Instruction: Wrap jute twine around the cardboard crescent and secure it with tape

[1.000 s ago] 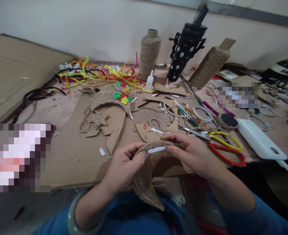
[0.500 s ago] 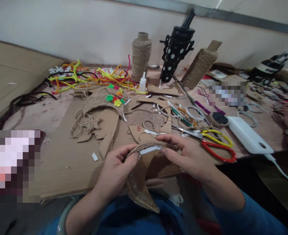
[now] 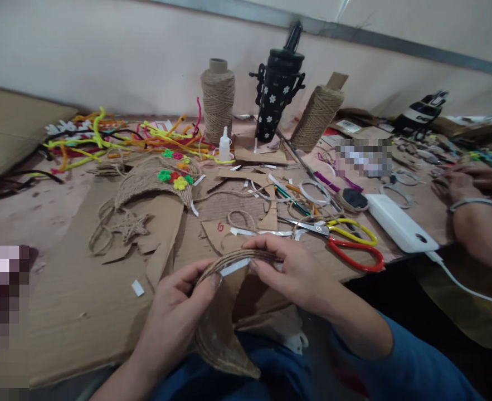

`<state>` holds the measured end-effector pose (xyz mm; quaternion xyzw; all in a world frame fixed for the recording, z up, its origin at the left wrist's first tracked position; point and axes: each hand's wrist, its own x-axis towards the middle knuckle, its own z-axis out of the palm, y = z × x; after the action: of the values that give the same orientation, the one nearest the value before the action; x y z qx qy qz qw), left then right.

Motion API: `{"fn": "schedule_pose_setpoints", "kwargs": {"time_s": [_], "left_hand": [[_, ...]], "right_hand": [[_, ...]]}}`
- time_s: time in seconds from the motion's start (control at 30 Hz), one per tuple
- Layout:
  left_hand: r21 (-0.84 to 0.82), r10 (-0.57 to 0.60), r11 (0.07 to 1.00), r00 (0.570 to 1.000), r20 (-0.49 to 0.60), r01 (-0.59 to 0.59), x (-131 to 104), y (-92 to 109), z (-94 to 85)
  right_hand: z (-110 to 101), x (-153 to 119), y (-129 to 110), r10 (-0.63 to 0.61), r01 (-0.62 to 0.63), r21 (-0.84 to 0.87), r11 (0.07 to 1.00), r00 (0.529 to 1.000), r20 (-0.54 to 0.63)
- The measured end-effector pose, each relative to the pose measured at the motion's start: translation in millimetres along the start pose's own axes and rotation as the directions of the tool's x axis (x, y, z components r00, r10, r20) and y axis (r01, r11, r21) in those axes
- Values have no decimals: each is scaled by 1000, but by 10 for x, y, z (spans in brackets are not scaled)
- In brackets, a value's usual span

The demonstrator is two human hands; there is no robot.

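A cardboard crescent (image 3: 218,320) edged with jute twine is held over the table's front edge, its pointed tip hanging down. My left hand (image 3: 179,303) is closed on its upper left rim, thumb on the inside. My right hand (image 3: 290,273) pinches the upper right part of the rim, fingers over the twine. Between the two thumbs a white strip (image 3: 235,267) lies along the inner side. Beyond my hands lie scissors (image 3: 354,242) with one yellow and one red handle. A twine-covered crescent (image 3: 145,179) with bright felt-like flowers and a twine star (image 3: 131,227) rest on the cardboard at left.
Two twine spools (image 3: 218,100) flank a black flowered bottle (image 3: 273,103) by the wall. A small glue bottle (image 3: 224,146), bright pipe cleaners (image 3: 162,133) and a white power bank (image 3: 400,223) with a cable are on the table. Another person's hand (image 3: 467,181) is at far right.
The camera view has shifted, so the table things sit further left in the picture. Both hands keep their grip on the crescent, with little other change.
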<state>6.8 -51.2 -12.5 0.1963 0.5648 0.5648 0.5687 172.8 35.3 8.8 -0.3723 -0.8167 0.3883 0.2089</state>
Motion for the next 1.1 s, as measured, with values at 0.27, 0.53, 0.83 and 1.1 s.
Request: {"fn": "schedule_pose_setpoints", "kwargs": {"time_s": [0.27,0.53,0.83,1.1], "left_hand": [[-4,-2,1000,1000,-20,2,2,9,8],[-41,-28,999,999,-32,27,7,6,2],[-128,-134,983,991,13,134,1,91,45],[-104,-203,974,979,13,203,34,89,-38]], "right_hand": [[-217,-116,120,96,-86,159,983,994,-55],[-119,-55,81,-29,27,-33,999,998,-51],[-155,-31,129,-267,246,-235,940,962,-60],[-149,-25,203,-561,488,-423,763,826,-59]]}}
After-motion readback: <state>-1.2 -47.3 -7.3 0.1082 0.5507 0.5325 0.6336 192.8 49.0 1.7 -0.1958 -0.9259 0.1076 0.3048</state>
